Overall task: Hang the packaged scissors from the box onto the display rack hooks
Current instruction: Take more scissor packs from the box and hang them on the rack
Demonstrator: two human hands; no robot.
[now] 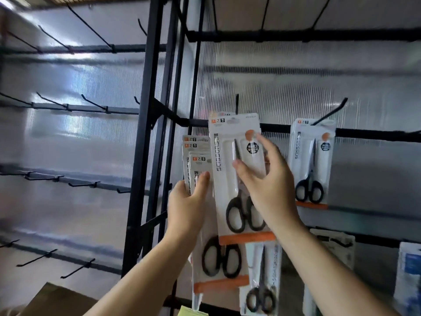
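My left hand (189, 201) grips a stack of several packaged scissors (197, 160), white cards with black-handled scissors and an orange strip, fanned upward. My right hand (266, 176) holds one scissors package (225, 179) by its front, thumb on the blister, its top at the black hook (237, 103) on the rack's middle bar (280, 128). Whether the hole sits on the hook I cannot tell. To the right, another scissors package (311, 160) hangs from a hook (332, 111). Lower down hangs a package of smaller scissors (262, 281).
The left rack bay carries rows of bare black hooks (93, 103) in front of a translucent ribbed panel. Black uprights (145, 133) divide the bays. A cardboard box corner (57, 299) shows at bottom left. Other packaged goods (407, 274) hang at lower right.
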